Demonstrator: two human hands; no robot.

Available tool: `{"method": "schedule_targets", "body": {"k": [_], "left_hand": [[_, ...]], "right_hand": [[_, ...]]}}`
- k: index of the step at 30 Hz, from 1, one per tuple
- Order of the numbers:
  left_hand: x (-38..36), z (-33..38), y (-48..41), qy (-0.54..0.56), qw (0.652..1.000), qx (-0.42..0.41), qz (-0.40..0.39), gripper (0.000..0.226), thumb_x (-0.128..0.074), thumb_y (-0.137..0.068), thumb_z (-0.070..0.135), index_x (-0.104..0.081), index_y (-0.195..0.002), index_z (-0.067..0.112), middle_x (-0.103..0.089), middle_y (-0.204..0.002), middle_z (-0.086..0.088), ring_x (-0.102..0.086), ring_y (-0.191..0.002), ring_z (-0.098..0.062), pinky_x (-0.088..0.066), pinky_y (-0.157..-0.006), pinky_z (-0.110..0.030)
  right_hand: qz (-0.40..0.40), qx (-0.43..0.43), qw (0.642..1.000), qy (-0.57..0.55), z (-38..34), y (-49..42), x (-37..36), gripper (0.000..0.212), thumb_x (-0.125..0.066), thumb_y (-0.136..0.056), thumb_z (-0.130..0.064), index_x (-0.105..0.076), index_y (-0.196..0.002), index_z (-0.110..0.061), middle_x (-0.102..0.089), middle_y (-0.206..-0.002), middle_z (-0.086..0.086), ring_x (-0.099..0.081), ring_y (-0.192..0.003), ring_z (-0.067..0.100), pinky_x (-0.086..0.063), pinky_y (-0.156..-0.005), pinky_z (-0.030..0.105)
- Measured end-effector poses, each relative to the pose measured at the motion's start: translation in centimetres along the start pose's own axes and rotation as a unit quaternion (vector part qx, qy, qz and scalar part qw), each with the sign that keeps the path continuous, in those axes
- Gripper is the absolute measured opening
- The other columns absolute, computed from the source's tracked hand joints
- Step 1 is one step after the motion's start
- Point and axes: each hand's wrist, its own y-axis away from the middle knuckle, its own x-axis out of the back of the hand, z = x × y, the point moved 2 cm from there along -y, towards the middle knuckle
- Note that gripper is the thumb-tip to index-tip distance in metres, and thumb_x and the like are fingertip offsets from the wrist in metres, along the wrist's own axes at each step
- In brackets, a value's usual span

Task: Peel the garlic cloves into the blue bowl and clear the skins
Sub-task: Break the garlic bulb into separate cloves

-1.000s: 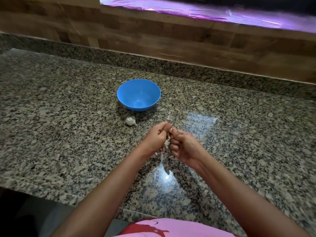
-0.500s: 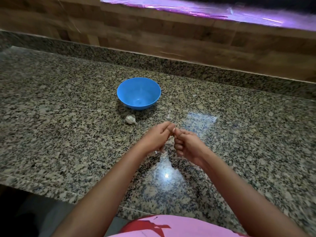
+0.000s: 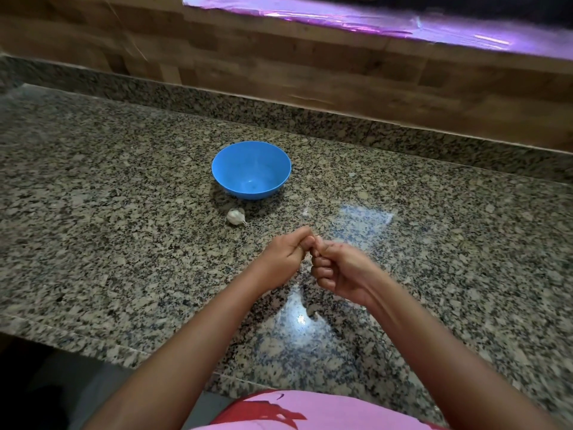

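Speckled granite counter (image 3: 108, 212) runs below a wood-patterned wall, and the blue bowl (image 3: 251, 193) stands on it with nothing visible inside. Just on the near side of the bowl lies a pale garlic piece (image 3: 235, 216), unpeeled and touching neither bowl nor hands. Nearer than that, a little to the bowl's right, the left hand (image 3: 286, 259) and right hand (image 3: 339, 271) meet above the counter. Both have their fingers curled and fingertips pressed together around something small, which I take to be a clove. It is almost wholly hidden, so I cannot tell how much skin is left on it. The likeliest slip is the clove shooting out of that tight pinch as the skin gives. The hands work well short of the bowl, so it would skid over the counter or off the near edge. Papery skins may cling to fingers and drop into the bowl, and pale scraps would be easy to miss on speckled stone. A careless reach could nudge the bowl, which looks light.
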Motion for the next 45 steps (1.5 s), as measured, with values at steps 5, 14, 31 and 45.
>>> {"method": "schedule_targets", "body": {"k": [5, 14, 31, 45], "left_hand": [[-0.2, 0.7, -0.2, 0.072, 0.994, 0.074, 0.037, 0.021, -0.04, -0.1, 0.025, -0.058, -0.089, 0.023, -0.062, -0.083, -0.005, -0.059, -0.076, -0.02, -0.048, -0.071, -0.038], [-0.8, 0.2, -0.6, 0.178, 0.977, 0.114, 0.031, 0.024, -0.038, -0.101, 0.026, -0.053, -0.084, 0.018, -0.053, -0.056, 0.009, -0.046, -0.044, -0.006, -0.042, -0.051, -0.028], [-0.7, -1.4, -0.6, 0.36, 0.904, 0.229, 0.013, 0.016, -0.049, -0.095, 0.012, -0.059, -0.093, 0.0, -0.051, -0.064, -0.005, -0.051, -0.046, -0.009, -0.046, -0.041, -0.019], [0.2, -1.3, -0.2, -0.002, 0.983, 0.178, 0.046, 0.008, -0.067, -0.084, 0.012, -0.066, -0.09, 0.017, -0.066, -0.09, 0.003, -0.06, -0.08, -0.003, -0.044, -0.063, -0.011]], "right_hand": [[0.055, 0.107, 0.986, 0.116, 0.7, -0.3, -0.4, 0.024, -0.044, -0.096, -0.024, -0.05, -0.077, -0.012, -0.041, -0.053, -0.006, -0.035, -0.043, 0.007, -0.03, -0.039, 0.019], [0.056, 0.113, 0.989, 0.079, 0.3, -0.6, -0.5, 0.026, -0.042, -0.098, -0.02, -0.049, -0.074, -0.013, -0.04, -0.051, -0.006, -0.034, -0.041, 0.007, -0.031, -0.036, 0.018], [0.063, 0.117, 0.952, 0.276, 0.5, -1.6, 1.7, 0.017, -0.047, -0.095, -0.016, -0.054, -0.084, -0.005, -0.058, -0.057, 0.0, -0.053, -0.048, 0.013, -0.048, -0.046, 0.022], [0.122, 0.128, 0.911, 0.372, 1.1, -1.9, 2.6, 0.012, -0.049, -0.093, -0.01, -0.059, -0.086, -0.009, -0.059, -0.073, 0.004, -0.054, -0.065, 0.015, -0.051, -0.063, 0.025]]}}
